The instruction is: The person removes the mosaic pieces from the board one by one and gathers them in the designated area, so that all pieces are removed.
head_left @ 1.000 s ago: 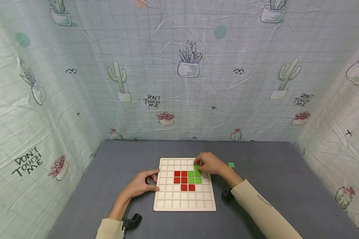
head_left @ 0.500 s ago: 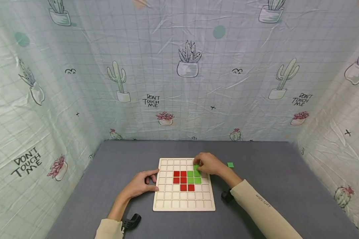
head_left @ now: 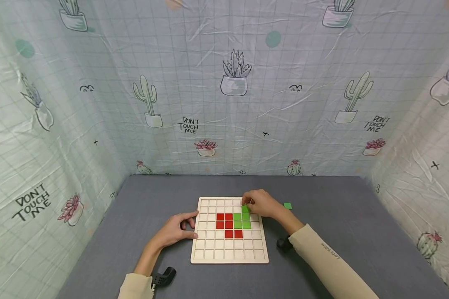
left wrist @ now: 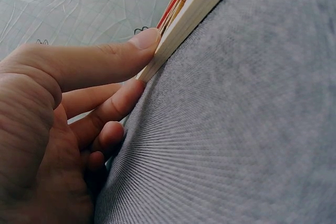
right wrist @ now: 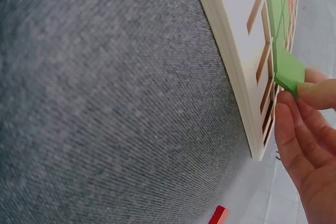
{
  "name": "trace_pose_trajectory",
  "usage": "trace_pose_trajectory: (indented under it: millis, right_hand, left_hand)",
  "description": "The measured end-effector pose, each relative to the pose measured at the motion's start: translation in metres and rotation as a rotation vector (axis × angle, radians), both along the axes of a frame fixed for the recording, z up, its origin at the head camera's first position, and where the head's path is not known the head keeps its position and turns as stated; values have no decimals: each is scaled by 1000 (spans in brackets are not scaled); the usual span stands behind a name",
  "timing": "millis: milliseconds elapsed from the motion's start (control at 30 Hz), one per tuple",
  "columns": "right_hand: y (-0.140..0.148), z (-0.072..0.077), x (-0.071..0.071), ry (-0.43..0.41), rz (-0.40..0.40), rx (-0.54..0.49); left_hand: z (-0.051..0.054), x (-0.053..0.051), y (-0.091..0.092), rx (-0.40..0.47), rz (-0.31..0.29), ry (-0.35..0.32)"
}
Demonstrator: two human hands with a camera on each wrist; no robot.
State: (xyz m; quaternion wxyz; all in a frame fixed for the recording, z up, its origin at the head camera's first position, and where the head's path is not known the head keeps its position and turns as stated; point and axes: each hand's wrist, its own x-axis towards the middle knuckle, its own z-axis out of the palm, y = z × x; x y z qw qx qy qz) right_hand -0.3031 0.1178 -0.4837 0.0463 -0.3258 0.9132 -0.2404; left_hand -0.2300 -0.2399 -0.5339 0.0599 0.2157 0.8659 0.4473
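Observation:
A light wooden grid board [head_left: 209, 255] lies on the grey table. Several red square tiles [head_left: 229, 225] sit in its middle cells, with green square tiles [head_left: 238, 225] beside them on the right. My right hand [head_left: 262, 203] pinches one green tile [right wrist: 290, 72] between thumb and fingers. That tile stands tilted at the far end of the green ones, one edge down at the board. My left hand [head_left: 176, 229] touches the board's left edge with thumb and index finger spread apart along it, the other fingers loosely bent.
A loose green tile [head_left: 287, 205] lies on the table right of the board. The right wrist view shows a red piece [right wrist: 219, 215] on the table past the board's corner. A cactus-print cloth [head_left: 235, 124] encloses the table at the back and sides.
The green tile in my right hand looks slightly more tilted up than before. My left hand keeps its place at the board's edge. The head view has shifted a little.

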Motion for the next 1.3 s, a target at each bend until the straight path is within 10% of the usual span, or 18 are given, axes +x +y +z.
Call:
trace_pose_trajectory:
  millis: [667,1300]
  right_hand:
    - [13,8,3,3,30,-81]
    - [85,23,5,54,-103,-89]
  left_hand:
    - [-3,-2,0,-11,-10,21]
    - [-5,-4,-1,-26,4,36]
